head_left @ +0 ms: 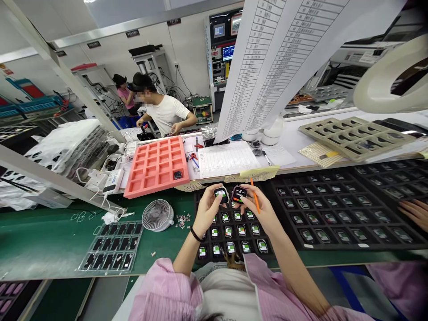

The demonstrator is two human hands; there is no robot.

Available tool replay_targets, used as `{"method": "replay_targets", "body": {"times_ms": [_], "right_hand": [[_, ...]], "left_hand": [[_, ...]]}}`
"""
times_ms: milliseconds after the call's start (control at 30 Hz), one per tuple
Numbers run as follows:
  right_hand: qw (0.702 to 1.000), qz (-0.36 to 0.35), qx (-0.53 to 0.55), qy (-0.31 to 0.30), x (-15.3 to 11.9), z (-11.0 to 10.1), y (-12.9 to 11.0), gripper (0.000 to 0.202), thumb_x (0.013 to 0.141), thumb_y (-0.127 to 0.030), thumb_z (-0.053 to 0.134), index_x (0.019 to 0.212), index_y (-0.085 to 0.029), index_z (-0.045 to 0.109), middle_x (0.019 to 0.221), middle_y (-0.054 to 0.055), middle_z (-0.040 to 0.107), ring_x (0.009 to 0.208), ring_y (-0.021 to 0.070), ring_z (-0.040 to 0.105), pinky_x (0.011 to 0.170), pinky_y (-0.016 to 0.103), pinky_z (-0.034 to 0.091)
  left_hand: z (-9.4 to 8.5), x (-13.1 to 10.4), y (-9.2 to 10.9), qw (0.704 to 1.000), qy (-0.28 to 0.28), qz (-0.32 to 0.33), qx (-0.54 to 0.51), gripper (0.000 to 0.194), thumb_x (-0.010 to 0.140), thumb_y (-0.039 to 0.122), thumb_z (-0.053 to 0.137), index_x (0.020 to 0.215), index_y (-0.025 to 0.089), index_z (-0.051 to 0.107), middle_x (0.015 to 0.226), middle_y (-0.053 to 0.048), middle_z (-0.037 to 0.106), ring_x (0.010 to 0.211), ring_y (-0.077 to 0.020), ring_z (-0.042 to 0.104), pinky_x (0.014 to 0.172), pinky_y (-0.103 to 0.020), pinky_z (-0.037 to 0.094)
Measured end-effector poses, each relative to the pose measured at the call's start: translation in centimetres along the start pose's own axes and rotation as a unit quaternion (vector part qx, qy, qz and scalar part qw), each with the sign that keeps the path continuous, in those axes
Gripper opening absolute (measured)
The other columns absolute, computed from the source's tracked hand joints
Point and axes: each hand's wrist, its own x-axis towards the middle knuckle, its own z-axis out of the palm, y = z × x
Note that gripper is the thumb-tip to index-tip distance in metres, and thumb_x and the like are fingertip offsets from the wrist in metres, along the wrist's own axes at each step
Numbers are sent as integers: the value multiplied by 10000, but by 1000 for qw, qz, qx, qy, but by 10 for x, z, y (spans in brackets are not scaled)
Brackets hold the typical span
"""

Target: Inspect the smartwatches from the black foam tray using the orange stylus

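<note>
Two smartwatches are held side by side above a black compartment tray on the green bench, near its far edge. The person's left hand, with a black band at the wrist, pinches a pale-cased smartwatch between thumb and fingers, its screen showing green and white. The right hand pinches a dark-cased smartwatch, the thumb over its lit screen, while an orange stick slants up from among the same fingers. Below them, more watches with green-and-white screens sit face up in rows in the tray. To the right, a larger black tray carries further rows of watches, and another person's hand rests at its right side, fingers spread. Left of the work lie small scattered pieces, a round fan and a clear plastic tray holding dark flat parts. On the raised shelf beyond, a coral-pink tray holds a single dark watch in its near right corner, beside a printed form. Farther back, a co-worker in a white shirt faces left.
</note>
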Motion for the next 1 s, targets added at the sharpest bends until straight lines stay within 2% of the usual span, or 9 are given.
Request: {"method": "replay_targets", "body": {"times_ms": [100,167,267,367,500,600,767,900,1000], "right_hand": [[1000,16,-2,15,-1,4,-7,323,809,-397,683,1077,-260,568,948,29,628,619,141,626,502,282,522],[999,18,-7,26,-1,6,-10,315,793,-387,701,1049,-256,572,931,23,628,597,136,621,473,272,497],[999,17,-13,35,-1,7,-9,310,778,-387,717,1016,-251,573,902,19,635,574,139,617,444,269,469],[999,17,-6,37,-1,5,-6,260,821,-414,666,1003,-248,584,803,6,626,562,148,614,450,275,461],[999,13,-5,47,0,4,-4,213,851,-419,626,971,-245,601,670,-17,580,538,157,602,436,271,440],[999,18,-3,41,0,3,-5,225,846,-410,635,998,-248,599,745,1,612,566,158,611,444,270,453],[999,32,-7,17,1,-2,-5,318,810,-403,678,1074,-259,574,1076,64,645,645,152,638,477,276,506],[1000,9,-14,-4,2,-9,5,398,769,-383,723,1111,-272,552,1124,76,632,644,156,650,475,284,522],[1000,4,-15,-5,2,-10,8,408,763,-373,729,1117,-277,550,1123,77,628,654,161,652,482,290,529]], "left_hand": [[1,-1,3,1000,0,-6,20,440,873,513,550,1184,202,548,947,-36,576,503,-34,377,433,-185,341],[1,-2,4,999,-1,-17,27,440,890,526,511,1186,204,557,920,-30,589,462,-26,349,428,-195,330],[0,-1,3,999,5,-20,30,435,901,528,483,1171,201,578,870,-28,600,485,-47,423,437,-200,333],[0,0,2,999,11,-18,34,428,897,536,483,1115,191,609,836,-26,598,524,-69,510,431,-194,332],[1,0,2,999,11,-23,38,401,890,526,501,1051,178,619,818,-23,596,519,-69,535,420,-187,324],[1,-1,2,999,-13,-24,33,388,902,492,498,1121,185,591,823,-25,585,537,-72,528,425,-184,335],[1,-2,-1,999,-40,-16,24,454,892,419,546,1290,212,478,1002,-63,576,603,-72,504,448,-180,380],[1,-2,-4,999,-45,-11,22,507,856,370,607,1310,217,441,1210,-115,541,825,-134,600,531,-180,446],[2,-2,-3,999,-44,-11,21,503,843,353,628,1296,217,457,1222,-112,549,840,-138,614,637,-221,508]]}}
